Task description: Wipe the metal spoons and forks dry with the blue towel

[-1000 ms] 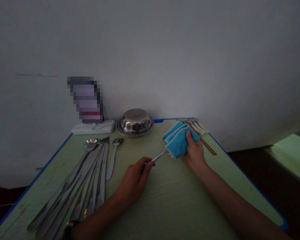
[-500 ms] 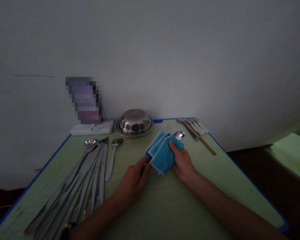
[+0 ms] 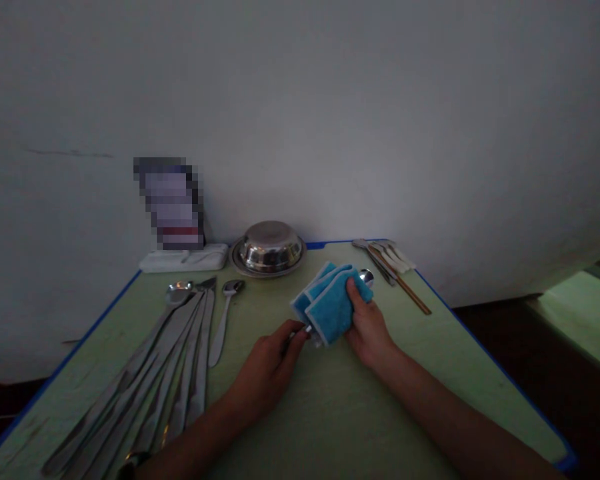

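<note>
A metal spoon [image 3: 367,277] is held above the table, its bowl peeking out past the upper right of a folded blue cloth [image 3: 331,315]. My right hand [image 3: 373,331] is closed around the cloth, thumb on top, and the cloth wraps the middle of the spoon. With pinched fingertips, my left hand [image 3: 269,365] grips the handle end, which shows at the cloth's lower left edge. Most of the handle is hidden inside the cloth. Left of my left hand, another spoon [image 3: 223,327] lies alone on the green table [image 3: 300,427].
Several long metal utensils [image 3: 155,360] lie fanned out on the left, partly under my left forearm. A steel bowl [image 3: 271,247] rests upside down by the wall. A blurred-out upright device [image 3: 173,207] stands behind a white case [image 3: 184,259]. Chopsticks [image 3: 414,295] and forks [image 3: 391,253] lie back right.
The cloth and my right hand have shifted slightly right along the spoon, covering more of its bowl. The handle end now shows between my left fingers and the cloth.
</note>
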{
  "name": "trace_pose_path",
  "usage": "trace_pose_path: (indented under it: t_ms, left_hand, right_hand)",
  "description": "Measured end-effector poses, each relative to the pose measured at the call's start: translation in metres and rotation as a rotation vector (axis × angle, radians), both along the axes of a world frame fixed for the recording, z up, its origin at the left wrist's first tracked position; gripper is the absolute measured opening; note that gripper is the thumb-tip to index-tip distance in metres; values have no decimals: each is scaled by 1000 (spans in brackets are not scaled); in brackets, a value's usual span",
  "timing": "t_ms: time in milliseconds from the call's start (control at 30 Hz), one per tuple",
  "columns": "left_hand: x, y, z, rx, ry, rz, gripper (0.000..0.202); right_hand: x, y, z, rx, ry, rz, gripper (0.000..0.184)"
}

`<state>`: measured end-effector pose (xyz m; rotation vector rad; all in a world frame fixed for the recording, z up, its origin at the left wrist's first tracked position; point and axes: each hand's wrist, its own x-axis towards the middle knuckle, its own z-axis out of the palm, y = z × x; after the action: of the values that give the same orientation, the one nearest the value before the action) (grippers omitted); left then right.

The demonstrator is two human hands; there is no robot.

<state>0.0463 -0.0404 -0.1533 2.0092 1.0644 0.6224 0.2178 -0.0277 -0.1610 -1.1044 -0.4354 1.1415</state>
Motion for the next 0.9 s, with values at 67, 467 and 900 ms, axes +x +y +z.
trace_pose_path:
  t_ms: [67,467,900]
  left_hand:
    - [0,0,1,-7,-4,-5,26]
    - [-2,1,3,-10,88,29,33]
    - [2,1,7,-49,45,12,29]
  right_hand:
    - [2,0,4,10,1,15,30]
    - [21,11,-3,74,40,-90,29]
    - [3,5,-10,-8,124,-1,32]
